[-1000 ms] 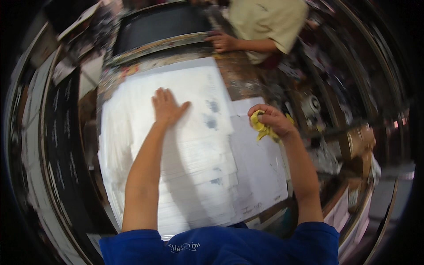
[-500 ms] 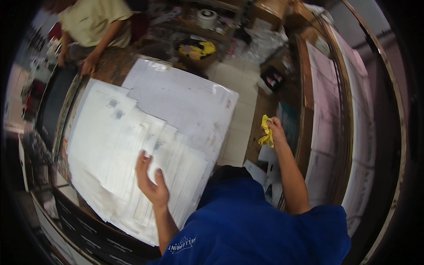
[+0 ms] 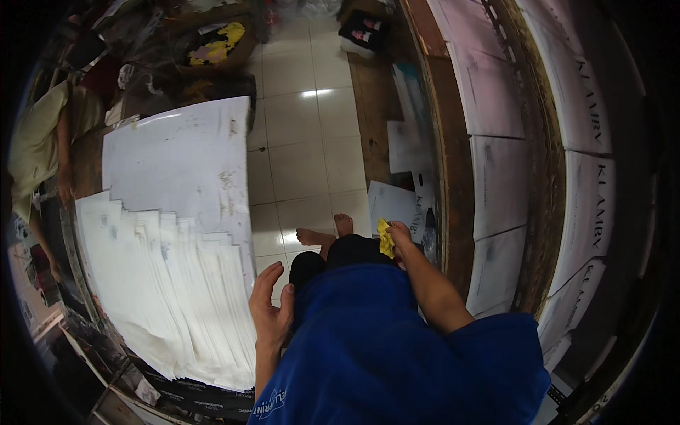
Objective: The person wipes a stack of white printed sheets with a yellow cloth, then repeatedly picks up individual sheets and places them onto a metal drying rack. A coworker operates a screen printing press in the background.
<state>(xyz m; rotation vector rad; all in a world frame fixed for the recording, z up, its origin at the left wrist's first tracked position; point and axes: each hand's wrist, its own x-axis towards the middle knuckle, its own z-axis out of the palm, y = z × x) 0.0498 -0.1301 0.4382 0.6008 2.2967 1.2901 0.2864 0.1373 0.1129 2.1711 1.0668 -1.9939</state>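
My right hand (image 3: 403,239) is closed round a crumpled yellow cloth (image 3: 386,239), held out at my right side beside the wooden rack. My left hand (image 3: 270,313) is in the air by the right edge of the table, its fingers extended and the thumb apart, with nothing in it. Just left of that hand lies a fanned-out stack of thin white sheets (image 3: 166,283), overlapping in steps. Beneath the stack, a large white board (image 3: 177,152) with scuffed, stained edges shows at the far end.
Tiled floor (image 3: 297,127) runs between the table and a wooden rack (image 3: 457,205) holding printed white sheets (image 3: 499,184). A box with yellow cloths (image 3: 223,46) and a black-and-white bundle (image 3: 363,34) lie farther off. Another person (image 3: 46,127) works at far left.
My view has swung to the right, so the table sits farther left and more floor and rack show. My left hand has moved off the sheets to the table's edge; the yellow cloth stays in my right.
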